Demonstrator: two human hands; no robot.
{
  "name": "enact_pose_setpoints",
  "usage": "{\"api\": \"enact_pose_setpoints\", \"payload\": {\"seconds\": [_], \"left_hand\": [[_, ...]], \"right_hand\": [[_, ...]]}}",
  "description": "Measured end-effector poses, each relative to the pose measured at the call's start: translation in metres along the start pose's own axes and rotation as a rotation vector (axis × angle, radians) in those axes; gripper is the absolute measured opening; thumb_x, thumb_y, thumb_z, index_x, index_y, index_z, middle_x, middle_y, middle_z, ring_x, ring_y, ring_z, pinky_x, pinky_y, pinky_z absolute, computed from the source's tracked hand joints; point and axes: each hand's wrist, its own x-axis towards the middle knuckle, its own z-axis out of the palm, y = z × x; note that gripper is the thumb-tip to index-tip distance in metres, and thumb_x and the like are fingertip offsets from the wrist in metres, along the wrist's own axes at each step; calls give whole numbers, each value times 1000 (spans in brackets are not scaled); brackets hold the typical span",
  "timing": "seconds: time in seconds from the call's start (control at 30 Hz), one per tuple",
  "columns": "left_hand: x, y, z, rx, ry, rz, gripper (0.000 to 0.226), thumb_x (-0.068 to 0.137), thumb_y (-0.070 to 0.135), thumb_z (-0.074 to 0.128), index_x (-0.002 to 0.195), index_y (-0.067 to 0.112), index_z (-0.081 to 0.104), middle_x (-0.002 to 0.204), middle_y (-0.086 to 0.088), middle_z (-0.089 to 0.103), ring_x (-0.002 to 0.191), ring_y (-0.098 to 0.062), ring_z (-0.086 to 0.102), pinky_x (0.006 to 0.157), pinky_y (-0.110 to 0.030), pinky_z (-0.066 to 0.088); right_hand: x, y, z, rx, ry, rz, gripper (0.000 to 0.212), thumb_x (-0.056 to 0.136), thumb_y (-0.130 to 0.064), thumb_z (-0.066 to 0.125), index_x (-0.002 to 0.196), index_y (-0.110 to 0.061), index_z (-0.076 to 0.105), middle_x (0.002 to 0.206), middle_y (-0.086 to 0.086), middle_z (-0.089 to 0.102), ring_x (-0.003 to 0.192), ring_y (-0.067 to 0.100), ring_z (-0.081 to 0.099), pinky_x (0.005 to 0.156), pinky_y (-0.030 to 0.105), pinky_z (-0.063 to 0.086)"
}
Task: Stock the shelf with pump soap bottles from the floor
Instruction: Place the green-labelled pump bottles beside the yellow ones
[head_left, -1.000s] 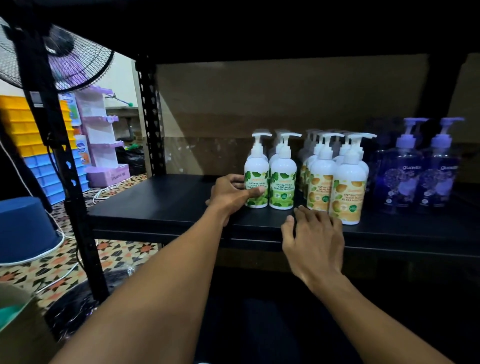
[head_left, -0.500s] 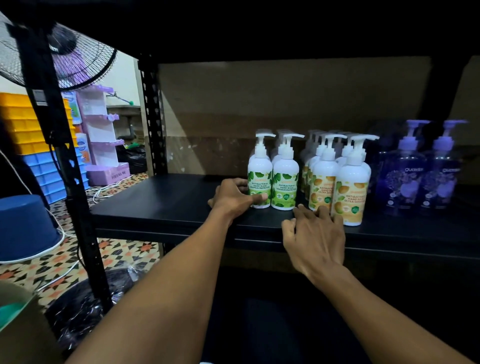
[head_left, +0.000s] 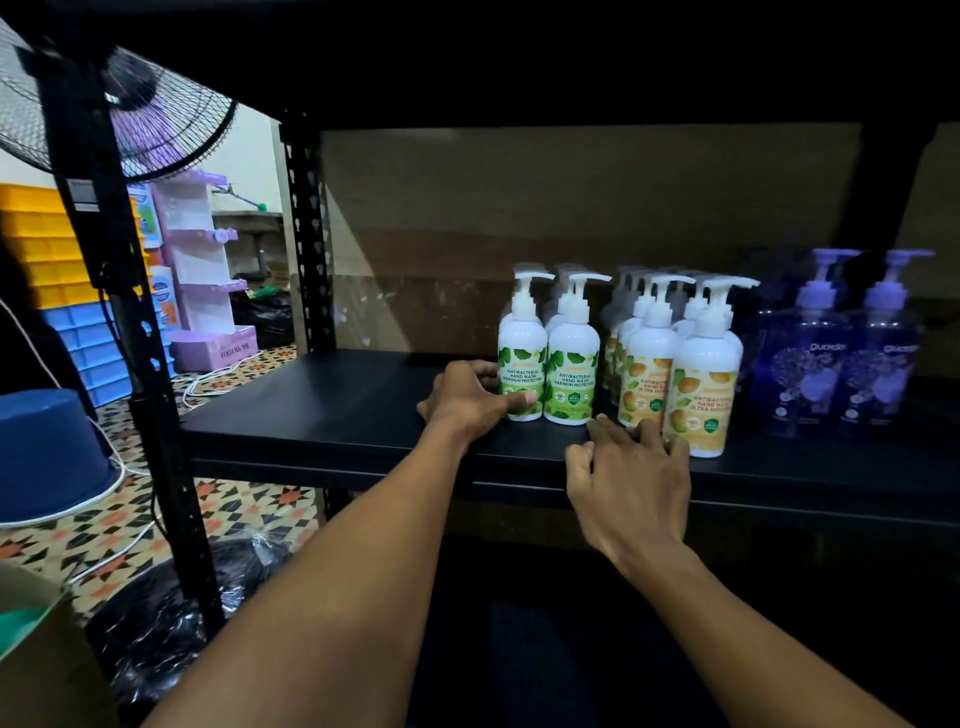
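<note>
Dim room light slants in from the left, brightening the brown back panel (head_left: 519, 208) and the white pump bottles (head_left: 574, 353); the black metal shelf (head_left: 322, 410) sinks into shadow, and wide-angle edges bow and darken.

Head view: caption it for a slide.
Left hand grips a green-label bottle on the shelf; right hand rests before the orange-label bottles.

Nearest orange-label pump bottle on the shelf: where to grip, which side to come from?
Probably best: grip the nearest orange-label bottle round its wide straight body, coming from the front-right. It stands upright, a twin crowds its left, and more stand behind.
</note>
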Motion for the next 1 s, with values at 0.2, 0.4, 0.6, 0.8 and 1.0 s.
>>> {"api": "enact_pose_setpoints", "payload": {"seconds": [0.2, 0.4, 0.6, 0.8, 1.0], "left_hand": [[0, -1, 1, -6, -2, -1, 63, 62, 54, 96, 117, 31, 78, 113, 13, 78, 116, -15, 67, 114, -55, 40], [5, -6, 2, -61, -39, -4, 88, 28, 77, 86, 105, 35, 80, 100, 17, 79, 107, -12, 71, 109, -55, 46], [5, -5, 2, -15, -18, 16, 61, 52, 63, 96, 106, 37, 80, 108, 15, 79, 114, -14, 68, 112, -58, 41], [3, -4, 1, 16, 25, 18, 54, 62, 55, 96, 110, 35, 80, 114, 13, 78, 118, -15, 66, 116, -57, 37], [4, -3, 2, 17, 2, 12, 58, 63, 56, 95, 114, 34, 79, 116, 14, 77, 120, -14, 65, 116, -57, 37]], "right_hand": [[0, -1, 1, -6, 3, 9, 70, 94, -45, 14, 146, -23, 55, 154, -7, 49, 136, 23, 40, 108, 47, 26], [-1, -1, -1, 9, 12, 3, 70, 93, -45, 13, 143, -23, 57, 153, -6, 51, 134, 23, 43, 104, 46, 30], [0, 1, 0, 10, -4, 1, 61, 100, -44, 22, 146, -23, 54, 155, -6, 48, 136, 23, 41, 106, 46, 28], [1, 2, 0, 33, -3, -27, 72, 93, -45, 12, 147, -22, 53, 158, -6, 45, 132, 23, 42, 103, 46, 30], [2, 3, 0, 31, 3, -28, 74, 90, -46, 9, 148, -23, 51, 156, -6, 47, 129, 22, 43, 101, 45, 31]]}}
